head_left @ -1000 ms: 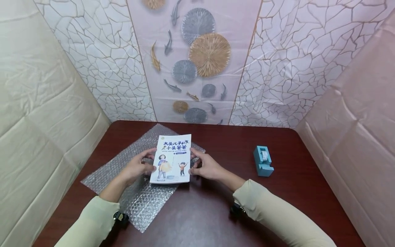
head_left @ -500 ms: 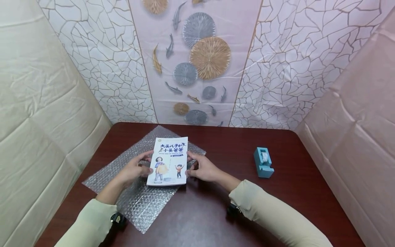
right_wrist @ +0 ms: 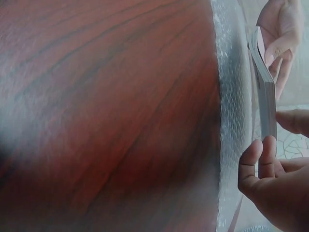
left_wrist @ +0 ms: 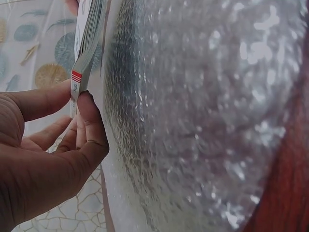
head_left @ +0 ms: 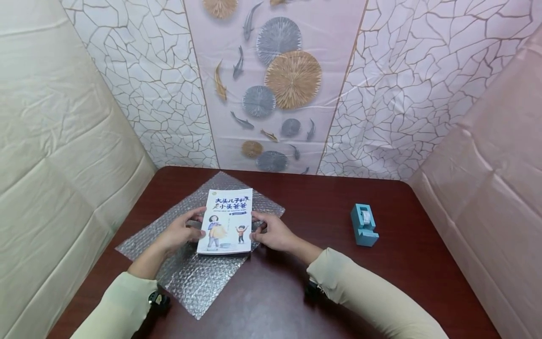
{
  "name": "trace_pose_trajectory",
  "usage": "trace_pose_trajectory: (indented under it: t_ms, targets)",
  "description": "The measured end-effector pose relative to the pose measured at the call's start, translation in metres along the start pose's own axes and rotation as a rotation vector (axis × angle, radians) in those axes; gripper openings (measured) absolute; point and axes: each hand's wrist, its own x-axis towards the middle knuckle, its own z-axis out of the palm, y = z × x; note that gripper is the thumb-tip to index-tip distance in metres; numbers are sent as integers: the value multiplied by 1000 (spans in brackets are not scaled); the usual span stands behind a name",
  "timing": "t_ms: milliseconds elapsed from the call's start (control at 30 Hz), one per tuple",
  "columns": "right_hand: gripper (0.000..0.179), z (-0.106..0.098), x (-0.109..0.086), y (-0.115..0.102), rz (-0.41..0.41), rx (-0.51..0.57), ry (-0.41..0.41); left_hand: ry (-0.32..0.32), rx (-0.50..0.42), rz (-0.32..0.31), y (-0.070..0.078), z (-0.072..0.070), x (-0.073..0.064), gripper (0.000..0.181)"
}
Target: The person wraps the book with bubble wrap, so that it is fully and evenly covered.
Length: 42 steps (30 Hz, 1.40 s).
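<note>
A: What do we locate on the table?

B: We locate a sheet of bubble wrap, lying askew on the left part. Over it we see the book, raised, front cover up, its far end well inside the sheet.

A: How do we report each grip?

B: We read the left grip as pinching the book's left edge, thumb and fingers parted by little more than the book's thickness. We read the right grip as pinching the right edge in like manner. Well to the right we note a tape dispenser, out of contact with either grip.

A: What differs from one second earlier?

B: We observe book and both grips shifted left across the sheet. We find the wrap and dispenser in the same places, both pinches maintained.
</note>
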Motion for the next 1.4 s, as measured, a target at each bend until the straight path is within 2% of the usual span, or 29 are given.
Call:
trace_pose_trajectory:
  t_ms: [133,333,600,1033,1400]
  targets:
    - [70,7,1,-2,-14,-2,20,11,23,-11,0,-2,-2,89]
    - [69,15,1,-5,-7,8,8,45,78,-38,-1,-2,-3,86]
    - [70,24,6,-4,-3,27,8,72,119,-33,-6,-6,-5,86]
    - [69,34,15,-4,-77,-42,38,113,145,-45,-8,-12,-6,84]
    - [69,40,20,-4,-44,-90,24,136,154,-54,-7,-14,-8,85]
